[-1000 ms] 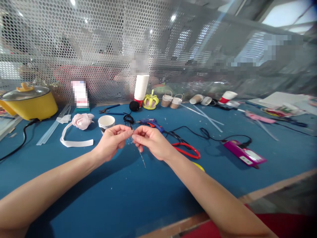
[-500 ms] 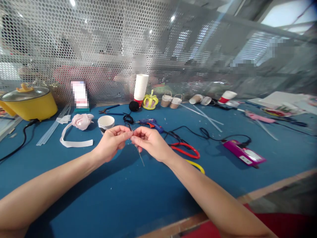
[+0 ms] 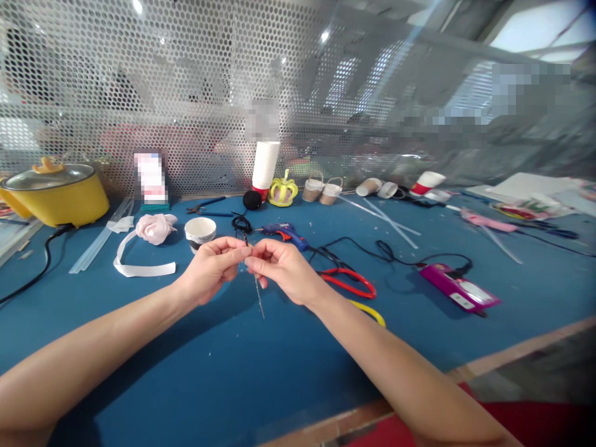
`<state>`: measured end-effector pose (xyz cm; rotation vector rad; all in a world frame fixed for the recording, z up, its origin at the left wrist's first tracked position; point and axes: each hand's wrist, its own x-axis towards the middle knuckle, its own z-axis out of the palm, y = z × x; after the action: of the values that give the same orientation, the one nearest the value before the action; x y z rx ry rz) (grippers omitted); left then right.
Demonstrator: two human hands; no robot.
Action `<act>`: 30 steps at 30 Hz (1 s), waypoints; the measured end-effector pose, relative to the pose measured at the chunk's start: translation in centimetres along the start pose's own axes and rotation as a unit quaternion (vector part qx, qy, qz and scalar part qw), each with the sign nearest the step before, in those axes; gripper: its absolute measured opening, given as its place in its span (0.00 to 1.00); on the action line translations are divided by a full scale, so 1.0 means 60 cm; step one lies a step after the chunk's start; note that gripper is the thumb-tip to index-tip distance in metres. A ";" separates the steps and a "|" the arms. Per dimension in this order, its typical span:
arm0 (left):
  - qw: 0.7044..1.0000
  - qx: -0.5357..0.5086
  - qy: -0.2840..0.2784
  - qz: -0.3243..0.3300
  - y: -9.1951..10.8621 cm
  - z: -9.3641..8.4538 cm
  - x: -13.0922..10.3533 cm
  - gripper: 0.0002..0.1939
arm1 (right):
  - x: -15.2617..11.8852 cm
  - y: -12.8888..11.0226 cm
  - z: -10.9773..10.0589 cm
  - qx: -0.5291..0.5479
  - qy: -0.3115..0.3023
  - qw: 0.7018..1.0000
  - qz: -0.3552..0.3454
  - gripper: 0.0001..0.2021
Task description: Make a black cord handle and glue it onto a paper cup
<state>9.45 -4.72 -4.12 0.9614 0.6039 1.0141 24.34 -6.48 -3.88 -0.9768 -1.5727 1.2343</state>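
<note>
In the middle of the head view, my left hand [image 3: 215, 266] and my right hand [image 3: 278, 266] meet, thumbs and fingertips pinched together. Between them runs a thin twisted wire [image 3: 259, 300], its lower end hanging below the fingers. The upper end looks dark, as if black cord were round it; the fingers hide the middle. Just beyond the fingertips lie loops of black cord [image 3: 241, 224] beside a black ball [image 3: 252, 200]. A white paper cup with a dark band [image 3: 200, 230] stands near my left hand, and a blue glue gun [image 3: 285, 233] lies behind my right.
Red-handled [image 3: 354, 287] and yellow-handled [image 3: 371, 312] tools lie by my right forearm. A purple power strip [image 3: 459, 290] is further right. Left are a pink fabric rose [image 3: 156, 229], glue sticks [image 3: 95, 248] and a yellow pot [image 3: 60, 198]. Stacked cups [image 3: 266, 164] and a yellow crown [image 3: 282, 191] stand behind.
The wire's lower end has swung slightly to the left and hangs steeper. Both hands stay pinched in nearly the same place.
</note>
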 end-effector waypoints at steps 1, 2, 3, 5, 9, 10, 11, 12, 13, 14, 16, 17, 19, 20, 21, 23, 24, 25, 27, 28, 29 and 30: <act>1.000 0.001 0.002 -0.001 0.000 0.000 0.000 0.11 | 0.000 0.001 0.000 -0.010 0.002 1.000 -0.003 0.12; 1.000 0.003 0.004 -0.002 0.000 0.001 0.000 0.11 | 0.000 0.002 0.000 -0.021 0.005 1.000 -0.005 0.11; 1.000 0.007 0.007 -0.002 0.000 0.001 0.000 0.11 | -0.001 0.002 0.000 -0.031 0.007 0.999 -0.007 0.11; 1.000 0.015 0.012 -0.001 0.000 0.001 0.000 0.11 | -0.002 0.002 0.000 -0.051 0.013 0.999 -0.010 0.11; 0.999 0.031 0.018 0.007 0.000 0.001 -0.001 0.12 | -0.003 0.000 0.001 -0.081 0.030 0.996 -0.011 0.13; 0.999 0.035 0.018 0.011 0.000 0.002 -0.002 0.12 | -0.003 -0.001 0.002 -0.083 0.033 0.996 -0.011 0.13; 0.999 0.038 0.017 0.014 0.000 0.002 -0.003 0.12 | -0.003 -0.002 0.002 -0.084 0.034 0.996 -0.010 0.14; 0.999 0.039 0.016 0.018 0.000 0.002 -0.003 0.11 | -0.003 -0.002 0.003 -0.083 0.036 0.996 -0.010 0.14; 0.999 0.040 0.014 0.021 0.000 0.002 -0.004 0.11 | -0.003 -0.002 0.003 -0.082 0.037 0.996 -0.011 0.14; 0.999 0.040 0.012 0.023 -0.001 0.002 -0.004 0.11 | -0.003 -0.002 0.004 -0.081 0.038 0.996 -0.011 0.14; 0.999 0.039 0.011 0.027 -0.001 0.001 -0.005 0.11 | -0.003 -0.003 0.003 -0.082 0.041 0.996 -0.011 0.14; 0.999 0.040 0.010 0.028 -0.001 0.001 -0.005 0.11 | -0.003 -0.004 0.003 -0.082 0.040 0.996 -0.010 0.13; 0.999 0.039 0.007 0.027 0.000 0.001 -0.004 0.11 | -0.003 -0.006 -0.001 -0.076 0.022 0.997 -0.004 0.12; 0.999 0.037 0.002 0.025 0.001 0.002 -0.004 0.11 | -0.003 -0.007 -0.003 -0.064 0.003 0.998 0.002 0.11; 0.999 0.034 -0.005 0.021 0.003 0.002 -0.004 0.11 | -0.003 -0.008 -0.006 -0.046 -0.020 0.999 0.011 0.11; 0.999 0.025 -0.023 0.013 0.005 0.001 -0.003 0.11 | -0.003 -0.010 -0.010 0.009 -0.070 0.997 0.033 0.09; 0.999 0.021 -0.032 0.008 0.005 0.001 -0.003 0.10 | -0.003 -0.010 -0.012 0.039 -0.087 0.994 0.043 0.09; 0.999 0.017 -0.040 0.004 0.006 0.000 -0.002 0.10 | -0.002 -0.009 -0.013 0.063 -0.097 0.992 0.051 0.09; 0.999 0.012 -0.047 -0.001 0.005 -0.003 -0.001 0.10 | -0.002 -0.008 -0.013 0.088 -0.092 0.990 0.054 0.09; 0.999 0.011 -0.047 -0.001 0.005 -0.004 -0.001 0.10 | -0.002 -0.008 -0.011 0.090 -0.081 0.991 0.052 0.09; 0.999 0.010 -0.044 0.000 0.005 -0.004 0.000 0.09 | -0.002 -0.007 -0.010 0.089 -0.068 0.992 0.048 0.09; 0.999 0.011 -0.041 0.002 0.005 -0.005 0.000 0.09 | -0.001 -0.006 -0.008 0.087 -0.056 0.994 0.044 0.10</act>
<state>9.09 -4.56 -4.02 1.0181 0.5459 0.9691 24.81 -6.49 -3.46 -0.8865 -1.4917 1.4839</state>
